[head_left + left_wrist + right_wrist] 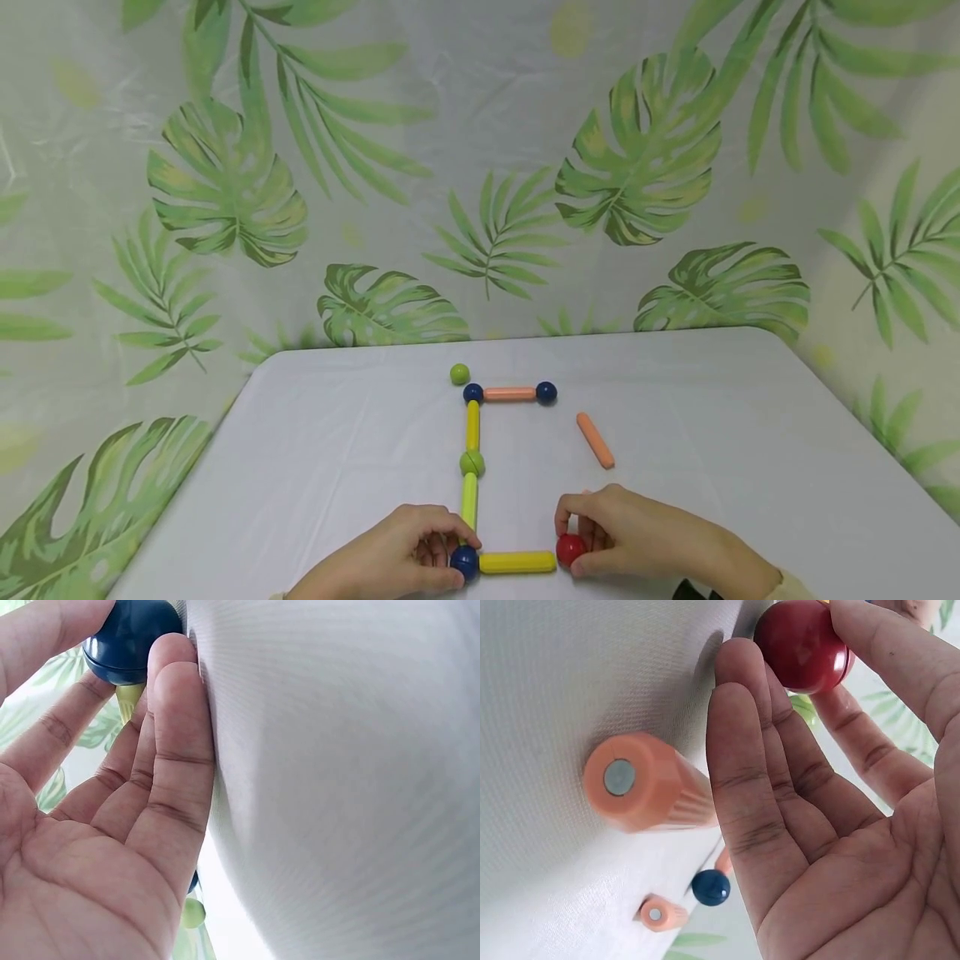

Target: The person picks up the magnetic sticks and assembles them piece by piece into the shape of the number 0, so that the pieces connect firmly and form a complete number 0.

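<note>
My left hand (408,550) pinches a dark blue ball (464,564) between thumb and finger at the near left corner of a magnetic stick-and-ball frame. From that ball a yellow rod (517,562) runs right to a red ball (570,549), which my right hand (637,529) pinches. The rod's end meets the red ball or nearly so; I cannot tell which. A yellow-green rod (469,500) leads away from the blue ball to a green ball (472,463). Beyond come another yellow rod (472,427), a blue ball (472,392), an orange rod (510,393) and another blue ball (546,392).
A loose green ball (460,374) lies behind the far left corner. One loose orange rod (596,440) lies right of the frame. Another orange rod (645,784), mostly hidden in the head view, lies beside my right fingers. Something black (693,590) shows at the bottom edge.
</note>
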A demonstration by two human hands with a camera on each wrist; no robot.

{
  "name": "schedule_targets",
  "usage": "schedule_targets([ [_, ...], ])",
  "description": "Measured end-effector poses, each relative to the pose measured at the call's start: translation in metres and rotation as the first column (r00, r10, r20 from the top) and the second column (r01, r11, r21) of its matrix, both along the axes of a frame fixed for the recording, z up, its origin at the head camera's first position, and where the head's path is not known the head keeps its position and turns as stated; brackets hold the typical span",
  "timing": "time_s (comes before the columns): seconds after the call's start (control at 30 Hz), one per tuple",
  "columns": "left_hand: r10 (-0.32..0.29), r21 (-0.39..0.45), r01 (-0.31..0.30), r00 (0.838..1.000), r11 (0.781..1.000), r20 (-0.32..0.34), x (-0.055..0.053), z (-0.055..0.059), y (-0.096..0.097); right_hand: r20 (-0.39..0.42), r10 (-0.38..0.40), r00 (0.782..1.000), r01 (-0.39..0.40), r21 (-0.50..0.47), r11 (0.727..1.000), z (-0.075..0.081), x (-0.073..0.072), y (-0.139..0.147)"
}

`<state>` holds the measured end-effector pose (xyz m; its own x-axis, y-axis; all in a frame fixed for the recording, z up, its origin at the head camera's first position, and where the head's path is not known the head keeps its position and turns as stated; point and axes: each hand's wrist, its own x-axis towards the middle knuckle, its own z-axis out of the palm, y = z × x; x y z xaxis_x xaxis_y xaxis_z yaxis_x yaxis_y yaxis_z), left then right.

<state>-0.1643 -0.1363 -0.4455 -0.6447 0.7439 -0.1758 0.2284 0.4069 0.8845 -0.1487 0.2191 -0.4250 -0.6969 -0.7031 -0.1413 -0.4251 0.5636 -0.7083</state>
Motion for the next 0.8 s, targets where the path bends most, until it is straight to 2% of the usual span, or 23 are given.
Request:
schedule_targets([
  [0.4, 0.007, -0.006, -0.007, 1.000, 1.000, -0.010, 0.001, 0.002, -0.002, 0.014, -0.002, 1.000, 0.001, 0.047, 0.999, 0.007, 0.000, -0.006],
  [0.67, -0.005, -0.025, 0.005, 1.000, 1.000, -0.007, 0.001, 0.004, 0.001, 0.038, -0.008, 0.999, 0.007, 0.036, 0.999, 0.010, 0.002, -0.001],
  [0.8, -0.014, -0.068, 0.011, 0.999, 0.998, -0.048, 0.001, 0.009, 0.004, 0.014, -0.034, 0.999, 0.034, 0.002, 0.999, 0.015, -0.001, 0.008],
])
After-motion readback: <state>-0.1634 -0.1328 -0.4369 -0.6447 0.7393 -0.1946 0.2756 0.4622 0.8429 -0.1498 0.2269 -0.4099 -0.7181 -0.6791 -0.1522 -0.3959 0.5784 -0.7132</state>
